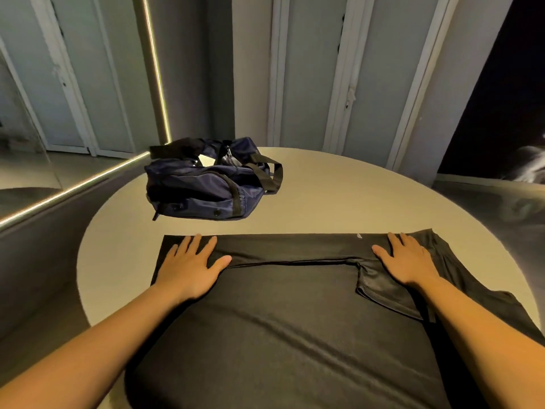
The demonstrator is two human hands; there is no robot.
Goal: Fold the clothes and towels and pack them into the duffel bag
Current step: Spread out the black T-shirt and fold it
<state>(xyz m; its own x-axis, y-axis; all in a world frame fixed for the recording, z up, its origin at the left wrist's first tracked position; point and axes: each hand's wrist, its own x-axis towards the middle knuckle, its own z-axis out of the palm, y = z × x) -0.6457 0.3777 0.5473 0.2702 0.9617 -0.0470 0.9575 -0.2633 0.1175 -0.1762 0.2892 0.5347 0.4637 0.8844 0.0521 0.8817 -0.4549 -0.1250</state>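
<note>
Both hands lie flat and spread on the cloth: the left grip (191, 267) and the right grip (407, 261) press with straight fingers and pinch nothing. Under and between them lies the black garment (280, 320), its far edge turned back into a folded band (289, 246) running from one grip to the other. The fabric looks thin, smooth and faintly shiny, so it is probably light, limp and apt to slide on itself. It would best be pinched at the band's two ends, right under the fingertips, and lifted evenly. The navy duffel bag (206, 184) sits slumped just beyond the left grip, its mouth apparently open. All rests on a round pale worktop (339, 196); pale panelled doors (309, 69) stand beyond both grips, a mirror (29, 113) left of the left one
</note>
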